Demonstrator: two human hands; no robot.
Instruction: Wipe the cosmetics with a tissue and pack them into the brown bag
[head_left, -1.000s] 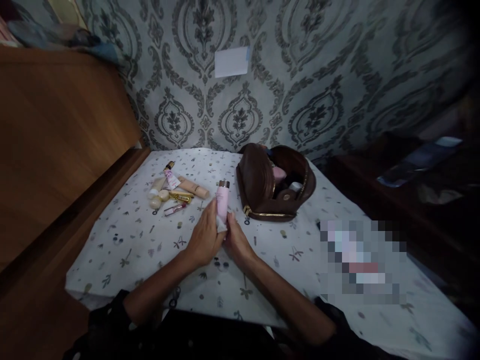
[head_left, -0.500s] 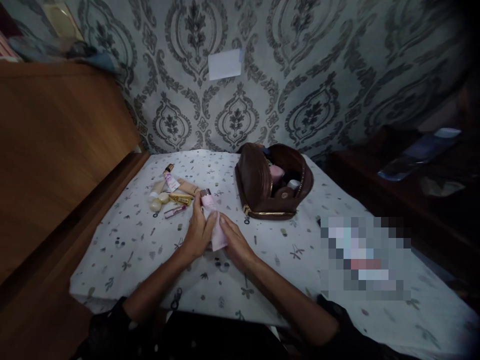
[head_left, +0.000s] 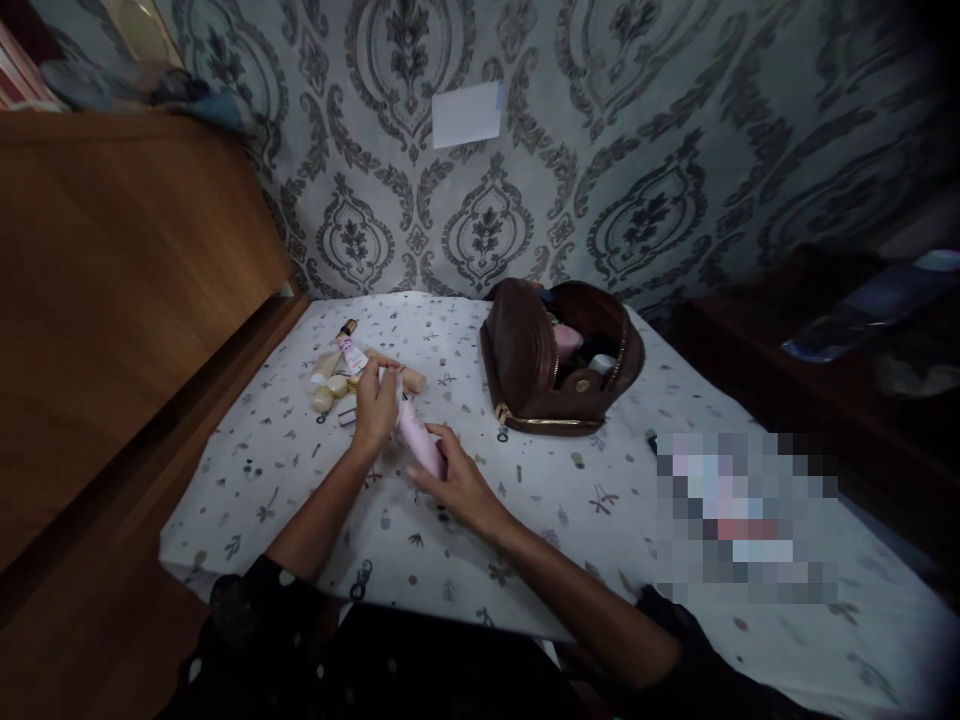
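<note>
My right hand (head_left: 463, 488) grips a pale pink squeeze tube (head_left: 418, 440) by its lower end, tilted with its top toward the upper left. Just left of the tube's top is my left hand (head_left: 375, 408), its fingers pinched together; whatever they hold is hidden. The silver cap does not show on the tube. Behind my left hand lie a small white bottle with a dark cap (head_left: 351, 353), a beige tube (head_left: 412, 380), round pale yellow containers (head_left: 337, 386) and a slim pinkish stick (head_left: 347, 416), partly covered by the hand.
An unzipped brown cosmetic bag (head_left: 525, 350) stands at the back right of the cloth-covered table (head_left: 555, 540), pink and white items inside. A blurred-out patch (head_left: 742, 520) covers something on the right. Wooden furniture (head_left: 135, 290) borders the left; a clear plastic bottle (head_left: 862, 310) lies at far right.
My left hand has come away from the tube's side and moved left, fingers pinched. The silver cap is no longer visible on the tube. My right hand now holds the tube alone.
</note>
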